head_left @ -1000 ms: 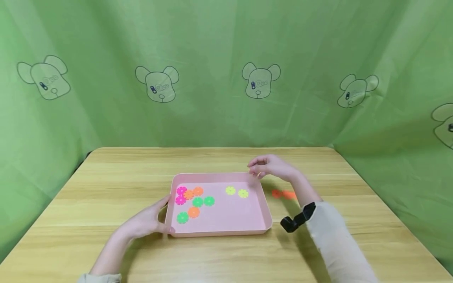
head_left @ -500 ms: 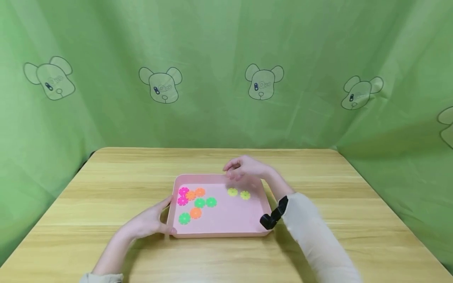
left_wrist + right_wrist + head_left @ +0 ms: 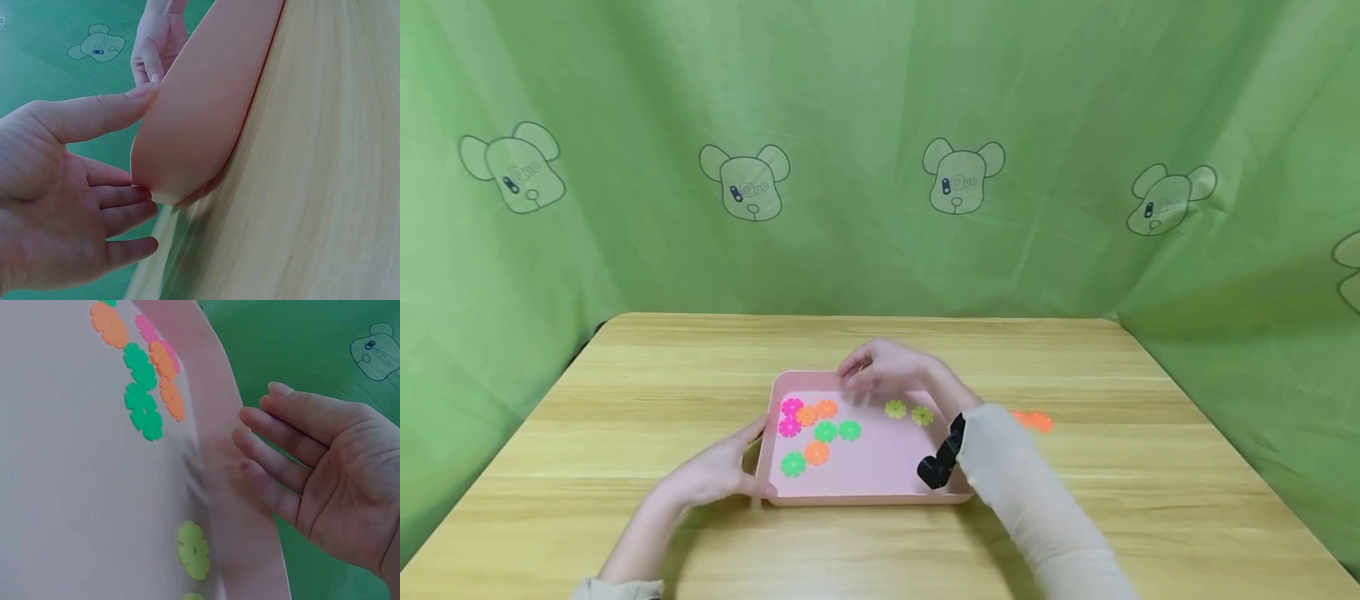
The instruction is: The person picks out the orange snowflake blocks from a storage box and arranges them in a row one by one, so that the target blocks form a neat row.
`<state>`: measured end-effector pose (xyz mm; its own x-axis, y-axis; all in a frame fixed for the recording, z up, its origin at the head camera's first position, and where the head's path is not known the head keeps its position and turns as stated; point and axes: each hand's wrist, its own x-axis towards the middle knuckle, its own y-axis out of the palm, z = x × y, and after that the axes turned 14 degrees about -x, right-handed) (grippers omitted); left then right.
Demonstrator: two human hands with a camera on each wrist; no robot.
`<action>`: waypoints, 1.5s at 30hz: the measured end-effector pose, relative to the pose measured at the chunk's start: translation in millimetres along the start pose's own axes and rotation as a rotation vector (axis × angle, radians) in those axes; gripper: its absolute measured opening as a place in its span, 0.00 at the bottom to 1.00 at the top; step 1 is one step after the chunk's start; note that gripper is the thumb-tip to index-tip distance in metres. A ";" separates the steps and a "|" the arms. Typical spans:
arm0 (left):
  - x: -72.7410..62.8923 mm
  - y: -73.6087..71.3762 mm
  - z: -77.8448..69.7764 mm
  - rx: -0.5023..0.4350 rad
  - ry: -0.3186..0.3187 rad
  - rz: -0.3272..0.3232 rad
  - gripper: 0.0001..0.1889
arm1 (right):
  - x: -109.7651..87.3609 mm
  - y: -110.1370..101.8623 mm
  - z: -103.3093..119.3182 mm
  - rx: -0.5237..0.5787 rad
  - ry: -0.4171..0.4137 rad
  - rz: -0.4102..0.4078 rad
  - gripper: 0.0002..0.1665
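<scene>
A shallow pink tray (image 3: pixel 880 475) lies on the table with flower-shaped, notched plastic discs inside. Two pink discs (image 3: pixel 789 427), three orange discs (image 3: pixel 817 453) and three green discs (image 3: pixel 793 465) are grouped toward its left. Two yellow discs (image 3: pixel 895 409) sit near the far right. My left hand (image 3: pixel 711 473) is at the tray's left side, fingers spread; in the left wrist view its thumb and fingertips meet the tray wall (image 3: pixel 200 94). My right hand (image 3: pixel 887 367) hovers at the far rim, its fingers loosely bent and holding nothing, as the right wrist view confirms.
Orange discs (image 3: pixel 1035 421) lie on the wooden table (image 3: pixel 1112 483) right of the tray, partly hidden by the right sleeve (image 3: pixel 1022 492). A black wrist camera (image 3: pixel 942 462) overhangs the tray's right side. A green curtain (image 3: pixel 850 250) closes off the back and sides.
My right hand has moved left along the tray's far rim, from beyond its right corner to near the middle. The left hand stays at the tray's left side. The head view has shifted slightly.
</scene>
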<state>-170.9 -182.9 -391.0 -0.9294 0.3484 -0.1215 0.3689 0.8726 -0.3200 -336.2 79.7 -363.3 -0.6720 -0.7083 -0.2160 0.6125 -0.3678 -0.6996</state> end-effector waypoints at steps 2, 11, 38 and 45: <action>0.3 0.2 0.2 0.001 0.001 -0.001 0.56 | 3.8 2.3 -0.8 0.007 0.001 0.013 0.20; 0.9 -0.3 2.2 -0.003 0.004 0.001 0.56 | 12.2 11.4 0.4 -0.003 0.002 0.077 0.21; 0.7 -1.5 1.8 -0.029 0.004 0.011 0.57 | 33.6 34.0 14.3 -0.439 -0.090 0.153 0.22; 1.5 -1.0 2.1 -0.033 0.004 0.012 0.56 | 33.6 37.1 17.8 -0.436 -0.062 0.192 0.20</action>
<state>-172.7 -184.0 -392.8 -0.9250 0.3598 -0.1218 0.3799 0.8792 -0.2877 -328.7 31.6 -384.4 -0.5300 -0.7780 -0.3374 0.4825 0.0506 -0.8745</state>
